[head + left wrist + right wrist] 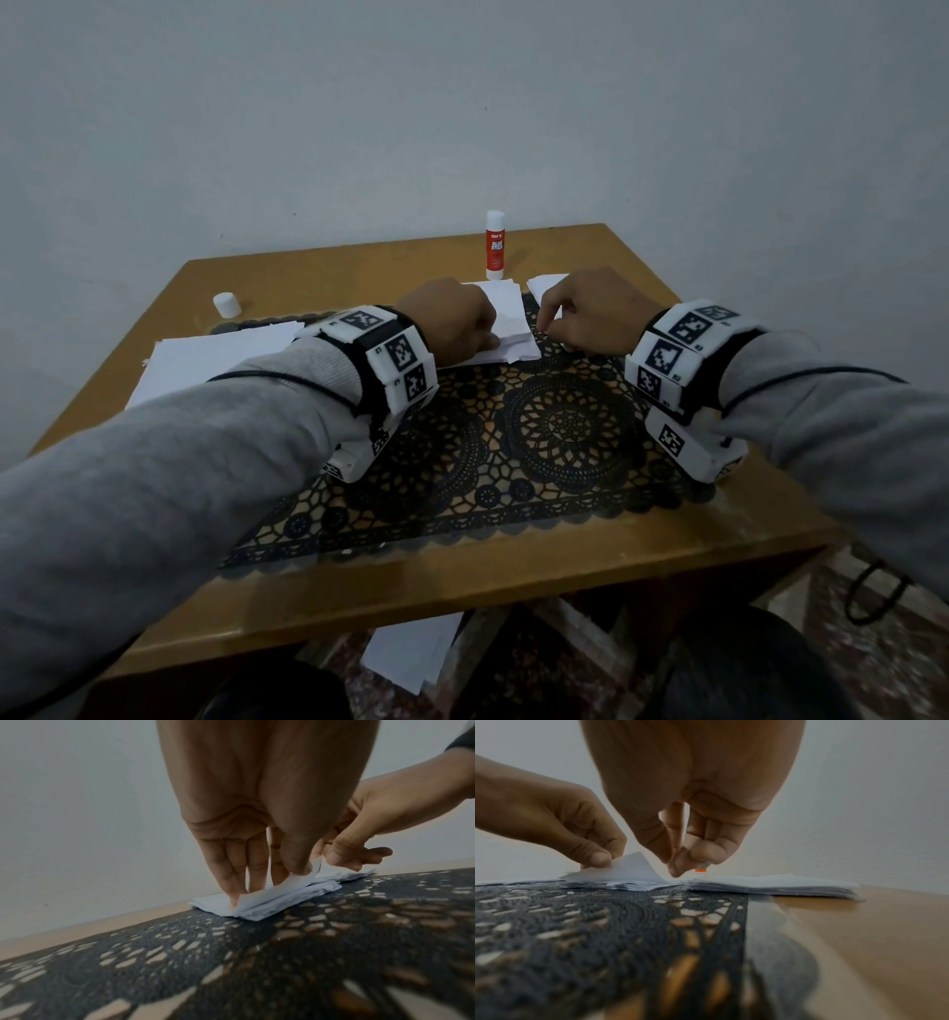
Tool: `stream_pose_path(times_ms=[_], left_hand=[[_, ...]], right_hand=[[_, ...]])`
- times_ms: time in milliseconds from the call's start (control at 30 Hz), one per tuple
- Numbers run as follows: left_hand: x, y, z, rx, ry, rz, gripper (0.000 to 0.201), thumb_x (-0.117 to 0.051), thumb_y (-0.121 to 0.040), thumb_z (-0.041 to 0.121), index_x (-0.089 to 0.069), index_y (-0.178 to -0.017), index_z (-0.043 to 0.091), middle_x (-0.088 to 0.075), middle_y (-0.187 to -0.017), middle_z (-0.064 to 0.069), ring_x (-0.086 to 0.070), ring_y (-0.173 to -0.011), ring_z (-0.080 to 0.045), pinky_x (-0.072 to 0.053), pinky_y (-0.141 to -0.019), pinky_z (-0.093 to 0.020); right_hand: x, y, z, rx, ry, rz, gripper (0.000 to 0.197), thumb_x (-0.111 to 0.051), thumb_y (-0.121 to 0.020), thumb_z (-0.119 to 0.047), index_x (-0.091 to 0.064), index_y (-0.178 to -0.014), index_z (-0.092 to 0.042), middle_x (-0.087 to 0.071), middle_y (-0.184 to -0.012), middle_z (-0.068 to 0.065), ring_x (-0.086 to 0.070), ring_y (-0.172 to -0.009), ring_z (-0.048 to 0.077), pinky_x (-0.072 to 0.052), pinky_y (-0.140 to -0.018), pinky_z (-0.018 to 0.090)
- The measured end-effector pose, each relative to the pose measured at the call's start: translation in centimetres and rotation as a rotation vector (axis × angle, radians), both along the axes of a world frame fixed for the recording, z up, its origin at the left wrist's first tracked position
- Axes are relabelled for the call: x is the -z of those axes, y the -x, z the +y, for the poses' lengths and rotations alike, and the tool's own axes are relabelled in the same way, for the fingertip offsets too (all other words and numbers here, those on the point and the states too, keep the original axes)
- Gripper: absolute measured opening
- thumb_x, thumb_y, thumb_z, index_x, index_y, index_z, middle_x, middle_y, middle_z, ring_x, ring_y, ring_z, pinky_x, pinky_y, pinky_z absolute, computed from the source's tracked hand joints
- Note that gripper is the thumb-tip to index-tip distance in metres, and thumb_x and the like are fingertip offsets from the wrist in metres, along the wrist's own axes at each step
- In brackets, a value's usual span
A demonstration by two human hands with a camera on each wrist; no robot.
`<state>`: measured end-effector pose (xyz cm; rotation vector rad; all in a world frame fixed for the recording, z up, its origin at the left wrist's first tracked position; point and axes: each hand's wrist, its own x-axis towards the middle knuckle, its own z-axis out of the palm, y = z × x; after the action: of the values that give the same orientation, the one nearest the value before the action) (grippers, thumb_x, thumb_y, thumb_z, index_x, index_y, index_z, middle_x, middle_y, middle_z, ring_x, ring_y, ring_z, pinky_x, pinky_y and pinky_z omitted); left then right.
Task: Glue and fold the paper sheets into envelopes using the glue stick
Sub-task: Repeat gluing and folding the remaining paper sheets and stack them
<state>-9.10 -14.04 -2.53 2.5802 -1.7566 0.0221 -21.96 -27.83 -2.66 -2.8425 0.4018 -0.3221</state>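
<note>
Lifting a paper corner on the lace mat (560, 442)

Left hand (452, 321) pinches the top sheet (259, 896) of a small paper pile (508, 329); right hand (590, 313) has curled fingertips just beside it (grip unclear). Behind stands the glue stick (495, 246).

A wooden worktop (642, 267) stands against a pale wall, with a black lace mat (513, 442) spread over its middle. The left hand (452, 318) rests on a small stack of folded paper (506, 318) at the mat's far edge, its fingers curled down onto the stack. The right hand (590, 313) is just beside it, fingers bent toward the stack's right edge. Behind the stack a glue stick (495, 245) stands upright, uncapped; its white cap (226, 304) sits well apart at the left. Flat paper sheets (205, 360) lie at the left.
</note>
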Motion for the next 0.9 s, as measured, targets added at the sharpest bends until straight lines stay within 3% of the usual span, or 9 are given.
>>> stream_pose_path(times_ms=[100, 167, 367, 400, 533, 667, 767, 900], left_hand=[[0.03, 0.00, 0.15, 0.007, 0.012, 0.011, 0.025, -0.052, -0.095, 0.034, -0.068, -0.096, 0.014, -0.068, -0.100, -0.007, -0.057, -0.091, -0.024, -0.039, -0.072, -0.027], [-0.02, 0.07, 0.16, 0.004, 0.013, 0.026, 0.022, -0.052, -0.096, 0.031, -0.067, -0.103, 0.017, -0.067, -0.107, -0.005, -0.058, -0.100, -0.024, -0.041, -0.077, -0.028], [-0.06, 0.06, 0.07, 0.017, -0.019, 0.025, 0.023, -0.049, -0.096, 0.018, -0.066, -0.111, 0.019, -0.065, -0.114, -0.003, -0.056, -0.103, -0.023, -0.041, -0.078, -0.028], [-0.04, 0.06, 0.06, 0.019, -0.019, 0.025, 0.022, -0.050, -0.096, 0.019, -0.066, -0.110, 0.019, -0.065, -0.114, -0.003, -0.056, -0.103, -0.023, -0.040, -0.077, -0.027], [0.15, 0.03, -0.01, 0.022, -0.028, 0.004, 0.028, -0.058, -0.092, 0.039, -0.063, -0.114, 0.022, -0.064, -0.115, -0.001, -0.055, -0.107, -0.021, -0.038, -0.079, -0.026], [0.42, -0.10, -0.12, 0.043, -0.043, -0.034, 0.038, -0.063, -0.086, 0.046, -0.061, -0.116, 0.022, -0.064, -0.114, 0.000, -0.055, -0.106, -0.019, -0.039, -0.080, -0.026], [0.60, -0.06, -0.24, 0.041, -0.043, -0.054, 0.040, -0.064, -0.085, 0.047, -0.061, -0.116, 0.022, -0.064, -0.113, -0.001, -0.055, -0.105, -0.020, -0.040, -0.080, -0.027], [0.56, 0.01, -0.33, 0.051, -0.036, -0.067, 0.039, -0.064, -0.085, 0.046, -0.062, -0.115, 0.022, -0.065, -0.112, 0.000, -0.056, -0.104, -0.020, -0.039, -0.078, -0.026]], right_hand=[[-0.09, 0.06, 0.07, 0.009, -0.006, 0.016, 0.016, -0.061, -0.087, -0.012, -0.076, -0.093, -0.011, -0.045, -0.067, -0.023, -0.044, -0.064, -0.002, -0.027, -0.059, 0.006], [-0.19, 0.16, 0.12, 0.015, -0.010, 0.024, 0.017, -0.061, -0.088, -0.012, -0.076, -0.094, -0.010, -0.045, -0.067, -0.023, -0.045, -0.067, 0.002, -0.031, -0.060, 0.015], [-0.31, 0.35, 0.45, 0.015, -0.023, 0.035, 0.017, -0.059, -0.088, -0.011, -0.075, -0.094, -0.010, -0.046, -0.064, -0.023, -0.048, -0.071, 0.007, -0.034, -0.069, 0.022], [-0.34, 0.36, 0.47, 0.006, -0.030, 0.034, 0.017, -0.060, -0.088, -0.010, -0.075, -0.093, -0.009, -0.046, -0.064, -0.023, -0.048, -0.068, 0.004, -0.035, -0.066, 0.021], [-0.31, 0.28, 0.47, -0.019, -0.033, 0.020, 0.016, -0.060, -0.086, -0.009, -0.076, -0.090, -0.008, -0.050, -0.062, -0.023, -0.048, -0.063, 0.001, -0.029, -0.061, 0.003], [-0.01, 0.06, 0.20, -0.010, -0.047, 0.045, 0.016, -0.062, -0.085, -0.012, -0.077, -0.089, -0.011, -0.061, -0.072, -0.010, -0.052, -0.070, 0.008, -0.034, -0.060, 0.010], [0.04, 0.04, 0.26, -0.010, -0.079, 0.049, 0.015, -0.062, -0.085, -0.012, -0.078, -0.087, -0.010, -0.057, -0.067, -0.014, -0.050, -0.064, 0.004, -0.033, -0.058, 0.011], [0.13, 0.02, 0.36, -0.025, -0.141, 0.073, 0.014, -0.063, -0.084, -0.012, -0.078, -0.084, -0.011, -0.065, -0.065, -0.007, -0.052, -0.056, -0.004, -0.031, -0.052, 0.010]])
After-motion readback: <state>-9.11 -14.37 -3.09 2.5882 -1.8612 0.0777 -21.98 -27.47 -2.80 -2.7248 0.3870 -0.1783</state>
